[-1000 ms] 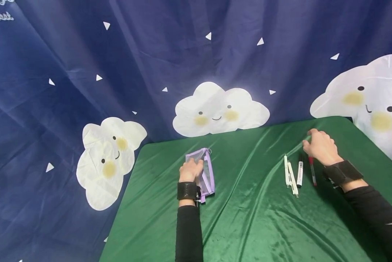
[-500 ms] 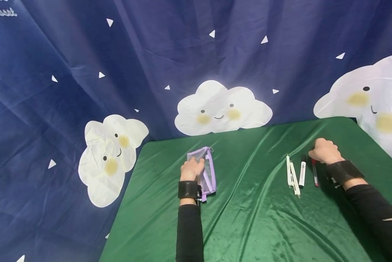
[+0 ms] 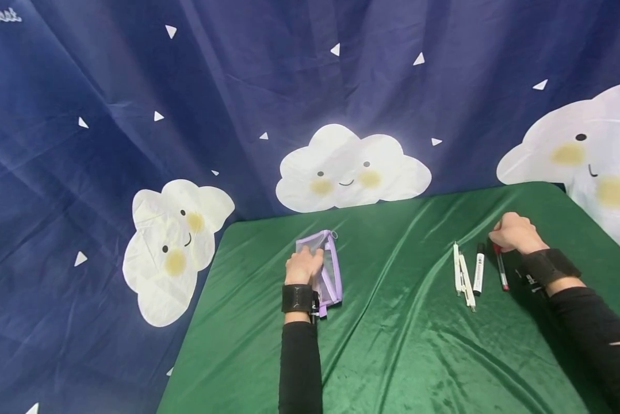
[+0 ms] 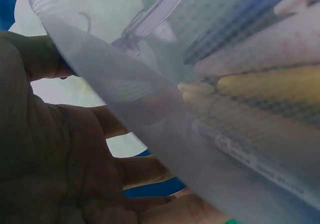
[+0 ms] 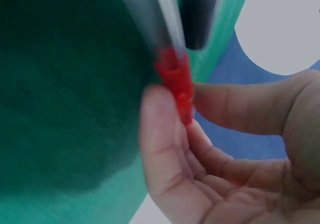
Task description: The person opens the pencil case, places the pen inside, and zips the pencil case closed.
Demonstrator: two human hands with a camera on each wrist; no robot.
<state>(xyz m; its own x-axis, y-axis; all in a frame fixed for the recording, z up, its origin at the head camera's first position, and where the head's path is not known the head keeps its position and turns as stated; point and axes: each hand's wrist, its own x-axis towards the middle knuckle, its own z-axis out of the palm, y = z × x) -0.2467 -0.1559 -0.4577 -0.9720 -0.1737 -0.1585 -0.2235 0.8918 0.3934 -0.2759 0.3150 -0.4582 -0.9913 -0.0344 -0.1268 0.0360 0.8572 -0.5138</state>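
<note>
In the head view a see-through pencil case (image 3: 337,270) with lilac trim lies on the green cloth. My left hand (image 3: 302,268) holds it by its left side. Several pens, one yellow (image 4: 270,87), show through its clear wall in the left wrist view. Over on the right, my right hand (image 3: 517,233) pinches the red-capped end of a pen (image 3: 502,272) between thumb and fingers. Close up in the right wrist view, the red cap (image 5: 176,81) sits between the fingertips. The pen's clear barrel points back toward me.
Left of the red pen lies a white marker (image 3: 478,273) with black ends. Beside it are two slim white pens (image 3: 456,270), nearly touching. Green cloth (image 3: 382,345) covers the table, backed by a blue curtain (image 3: 248,69) with clouds.
My right hand has come down from above the red pen onto its cap and now pinches it; the pen has shifted slightly. The left hand stays on the pencil case.
</note>
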